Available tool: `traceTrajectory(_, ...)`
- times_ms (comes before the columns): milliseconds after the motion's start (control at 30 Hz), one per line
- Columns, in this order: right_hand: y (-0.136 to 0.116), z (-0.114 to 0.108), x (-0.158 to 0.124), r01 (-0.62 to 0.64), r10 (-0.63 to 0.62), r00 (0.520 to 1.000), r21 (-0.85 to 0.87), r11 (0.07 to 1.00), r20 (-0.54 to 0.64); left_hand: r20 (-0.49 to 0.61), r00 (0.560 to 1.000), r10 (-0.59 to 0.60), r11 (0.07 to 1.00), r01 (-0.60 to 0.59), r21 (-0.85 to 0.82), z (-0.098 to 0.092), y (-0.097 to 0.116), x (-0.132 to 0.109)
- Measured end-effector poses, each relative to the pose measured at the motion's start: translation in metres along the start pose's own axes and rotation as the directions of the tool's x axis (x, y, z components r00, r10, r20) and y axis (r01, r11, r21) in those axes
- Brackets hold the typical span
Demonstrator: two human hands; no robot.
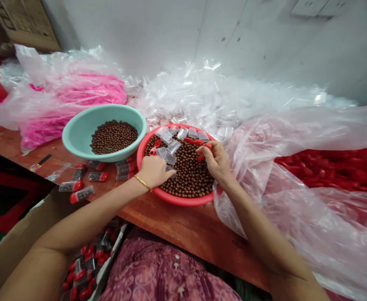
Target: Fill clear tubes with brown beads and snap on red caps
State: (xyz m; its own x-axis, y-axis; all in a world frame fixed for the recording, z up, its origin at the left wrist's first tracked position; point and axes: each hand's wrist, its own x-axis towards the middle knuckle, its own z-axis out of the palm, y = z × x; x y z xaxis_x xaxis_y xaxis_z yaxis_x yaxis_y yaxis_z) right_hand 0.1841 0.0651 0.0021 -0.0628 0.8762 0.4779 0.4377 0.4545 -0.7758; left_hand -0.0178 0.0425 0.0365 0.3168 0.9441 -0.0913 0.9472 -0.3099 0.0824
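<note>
Filled tubes (82,194) on the surface (158,217) are few, empty tubes (202,92) many. Left grip (153,171) closes on one clear tube (170,168), right grip (216,161) pinches a red cap (201,157).

A bare strip of wooden table (177,228) ran along its near edge, the one open way in. Behind it sat a red bowl (183,200), just beside a teal bowl (76,136) with no visible gap between them. Capped tubes (83,186) littered the near left. A pink-filled bag (76,96) blocked the far left corner, a heap of clear tubes (202,92) lined the far edge, and crumpled plastic sheeting (296,188) covered the whole right side.
</note>
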Motion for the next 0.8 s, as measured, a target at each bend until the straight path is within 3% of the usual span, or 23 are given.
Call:
traceTrajectory(100, 0.004, 0.001, -0.004, -0.123, 0.142, 0.988, 0.253, 0.96, -0.056, 0.023, 0.999, -0.047, 0.985, 0.05, -0.165, 0.001, 0.002, 0.008)
traceTrajectory(200, 0.004, 0.002, -0.004, -0.155, 0.191, 0.978, 0.326, 0.932, -0.083, -0.058, 0.997, -0.055, 0.953, 0.035, -0.301, -0.005, 0.003, 0.008)
traceTrajectory(267, 0.003, 0.002, -0.003, -0.173, 0.21, 0.975, 0.346, 0.922, -0.074, -0.079, 0.997, 0.024, 0.954, -0.046, -0.295, -0.008, 0.005, 0.007)
traceTrajectory(400, 0.001, 0.0, -0.003, -0.181, 0.218, 0.973, 0.348, 0.92, -0.07, 0.03, 0.977, 0.212, 0.952, -0.2, -0.231, -0.002, 0.018, 0.014)
traceTrajectory(500, 0.002, 0.0, -0.004, -0.186, 0.218, 0.974, 0.344, 0.92, -0.057, 0.075, 0.964, 0.254, 0.903, -0.208, -0.376, 0.005, 0.023, 0.019)
traceTrajectory(633, 0.006, 0.0, -0.005, -0.199, 0.217, 0.976, 0.335, 0.921, -0.016, 0.044, 0.927, 0.373, 0.748, -0.273, -0.604, 0.005, 0.008, 0.013)
traceTrajectory(800, 0.01, -0.001, -0.004, -0.199, 0.212, 0.977, 0.35, 0.915, -0.001, 0.055, 0.855, 0.516, 0.752, -0.422, -0.506, 0.004, -0.011, 0.007)
